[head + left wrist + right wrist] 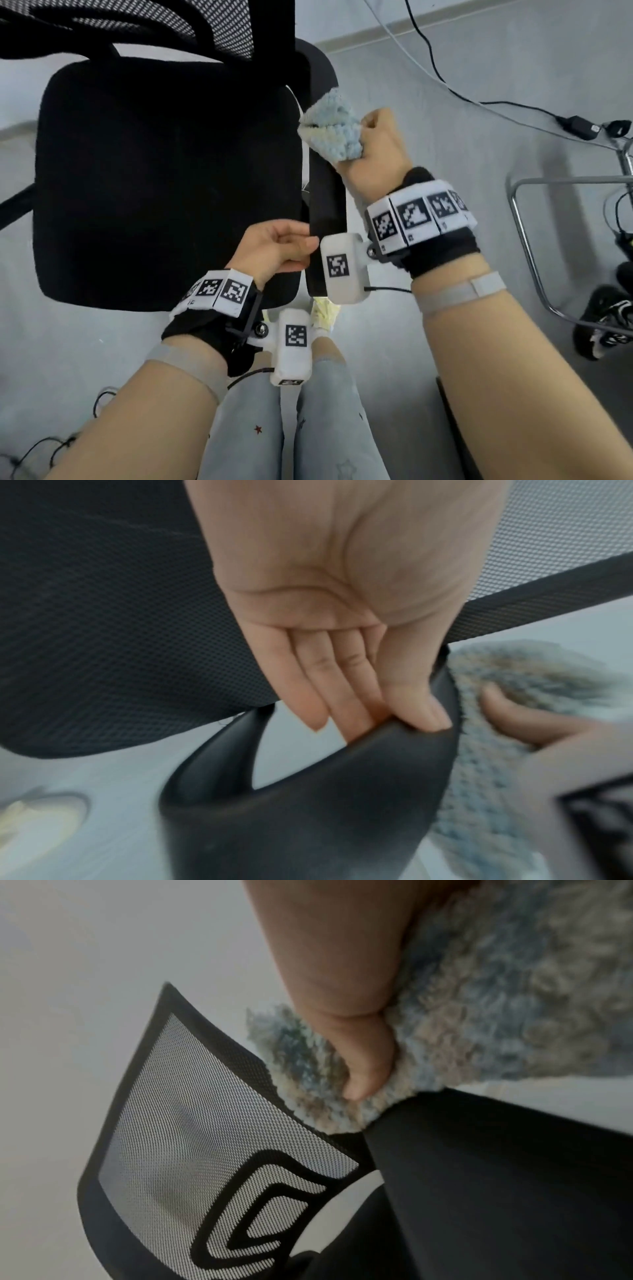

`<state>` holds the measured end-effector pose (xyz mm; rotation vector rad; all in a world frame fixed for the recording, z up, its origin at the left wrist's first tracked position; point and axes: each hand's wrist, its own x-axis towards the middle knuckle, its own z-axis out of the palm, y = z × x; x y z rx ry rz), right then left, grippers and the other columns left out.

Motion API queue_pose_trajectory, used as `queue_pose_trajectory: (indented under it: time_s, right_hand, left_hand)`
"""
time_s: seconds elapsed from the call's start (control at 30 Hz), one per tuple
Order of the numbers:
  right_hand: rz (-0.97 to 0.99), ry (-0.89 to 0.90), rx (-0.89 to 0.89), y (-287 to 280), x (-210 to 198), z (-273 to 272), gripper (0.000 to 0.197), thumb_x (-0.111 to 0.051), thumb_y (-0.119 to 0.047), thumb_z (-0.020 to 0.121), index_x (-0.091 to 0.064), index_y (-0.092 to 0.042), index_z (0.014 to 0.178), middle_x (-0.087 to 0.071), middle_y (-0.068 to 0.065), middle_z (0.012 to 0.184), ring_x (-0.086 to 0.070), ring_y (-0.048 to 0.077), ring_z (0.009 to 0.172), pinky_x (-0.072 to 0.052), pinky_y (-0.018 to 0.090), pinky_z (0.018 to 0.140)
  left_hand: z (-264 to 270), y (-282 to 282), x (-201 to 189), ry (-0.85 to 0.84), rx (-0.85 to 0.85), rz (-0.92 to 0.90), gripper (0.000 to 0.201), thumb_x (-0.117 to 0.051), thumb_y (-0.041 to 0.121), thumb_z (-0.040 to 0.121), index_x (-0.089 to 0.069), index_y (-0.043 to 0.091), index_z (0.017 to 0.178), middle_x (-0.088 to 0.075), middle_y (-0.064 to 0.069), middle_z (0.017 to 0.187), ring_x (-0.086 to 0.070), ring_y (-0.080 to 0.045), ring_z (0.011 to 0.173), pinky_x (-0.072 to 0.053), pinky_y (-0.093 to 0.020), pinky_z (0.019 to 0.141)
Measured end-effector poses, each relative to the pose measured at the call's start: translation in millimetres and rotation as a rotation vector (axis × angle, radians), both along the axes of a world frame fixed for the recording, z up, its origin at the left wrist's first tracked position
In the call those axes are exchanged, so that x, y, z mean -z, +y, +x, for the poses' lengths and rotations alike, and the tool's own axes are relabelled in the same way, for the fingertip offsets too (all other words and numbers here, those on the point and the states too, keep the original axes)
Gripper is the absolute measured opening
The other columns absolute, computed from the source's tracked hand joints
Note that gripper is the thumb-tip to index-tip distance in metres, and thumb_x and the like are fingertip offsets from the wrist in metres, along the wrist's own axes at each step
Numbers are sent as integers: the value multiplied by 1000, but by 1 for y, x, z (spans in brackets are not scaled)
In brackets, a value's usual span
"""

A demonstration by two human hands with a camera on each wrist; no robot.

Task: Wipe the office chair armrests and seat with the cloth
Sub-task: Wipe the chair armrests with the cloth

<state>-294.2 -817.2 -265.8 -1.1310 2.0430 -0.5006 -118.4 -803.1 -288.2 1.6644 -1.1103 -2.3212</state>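
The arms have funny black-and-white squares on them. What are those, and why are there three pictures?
Those squares are markers on wristbands that carry little cameras. The big picture comes from a camera on the person's head; the other two look along each hand. The person is cleaning a black office chair. The right hand grips a fluffy blue cloth and presses it on the armrest. The left hand holds the near end of that armrest. The seat lies beside it, and cables run across the floor.
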Motion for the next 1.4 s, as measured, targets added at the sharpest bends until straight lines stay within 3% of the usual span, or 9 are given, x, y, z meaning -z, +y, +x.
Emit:
queue_pose_trajectory:
  time_s: [0.17, 0.37, 0.63, 0.8, 0.9, 1.0, 1.2, 1.33, 1.4]
  right_hand:
    - [-66, -64, 84, 41, -2, 20, 38, -61, -10, 80, -32, -28, 65, -34, 5, 99, -48, 33, 93, -46, 43, 80]
    - [-5, -21, -14, 91, -1, 30, 1, -61, -5, 79, -61, -6, 78, -39, 13, 108, -46, 35, 99, -46, 53, 83]
    - [-94, 37, -86, 29, -6, 17, 24, -59, -16, 80, -43, -21, 62, -30, 1, 102, -45, 33, 100, -45, 51, 85]
    - [-98, -1, 78, 72, 5, 26, 32, -51, -8, 72, -41, -38, 68, -47, 25, 103, -49, 48, 101, -44, 60, 86]
    - [-43, -158, 136, 100, 9, 30, 26, -63, -16, 78, -56, -34, 96, -44, 5, 111, -49, 12, 104, -49, 34, 89]
    - [-27, -205, 220, 116, 18, 26, 27, -61, -3, 82, -48, -4, 106, -41, -4, 101, -52, -15, 80, -47, 7, 62]
    - [-54, -68, 46, 123, 15, 34, 33, -60, -46, 58, -47, -70, 77, -46, 21, 121, -51, 38, 109, -49, 52, 90]
    - [-6, -4, -6, 132, 21, 32, 36, -67, -66, 49, -49, -54, 78, -50, 14, 115, -57, 32, 101, -53, 50, 84]
    - [84, -46, 11, 133, 21, 36, 25, -66, -53, 60, -55, -54, 82, -50, 15, 118, -54, 32, 104, -50, 47, 86]
  left_hand:
    - [-14, -11, -3, -9, 10, -102, 19, -66, -1, 77, -63, 18, 76, -66, 9, 56, -64, 0, 53, -57, -16, 59]
    - [-21, -8, -2, 40, -144, -57, 30, -59, -6, 80, -67, 13, 102, -72, -8, 96, -69, -18, 95, -57, -28, 82]
    - [-16, 7, 3, 16, -52, -27, 8, -64, 11, 82, -63, 19, 82, -64, -2, 79, -66, -9, 67, -58, -20, 67]
    - [-20, 4, 2, 6, 7, -139, 11, -63, 12, 83, -64, 22, 81, -67, 2, 81, -67, -5, 64, -56, -18, 65]
    - [-24, 6, 3, -43, 13, -220, 12, -62, 15, 84, -64, 25, 79, -67, 6, 78, -66, 0, 63, -53, -17, 62]
    - [-29, 6, 0, -90, 11, -310, 11, -61, 19, 85, -62, 21, 74, -66, 5, 72, -63, 6, 53, -51, -12, 54]
    - [-27, 1, -5, -86, 50, -301, 20, -52, 15, 90, -61, 22, 74, -66, 6, 73, -65, 6, 55, -53, -15, 60]
    - [-13, 1, -1, -55, 59, -262, 16, -52, 18, 91, -64, 23, 82, -68, 7, 80, -67, 4, 64, -53, -14, 63]
    - [1, 2, 3, -77, 29, -253, 14, -53, 20, 90, -65, 23, 84, -69, 7, 82, -68, 1, 69, -54, -15, 65]
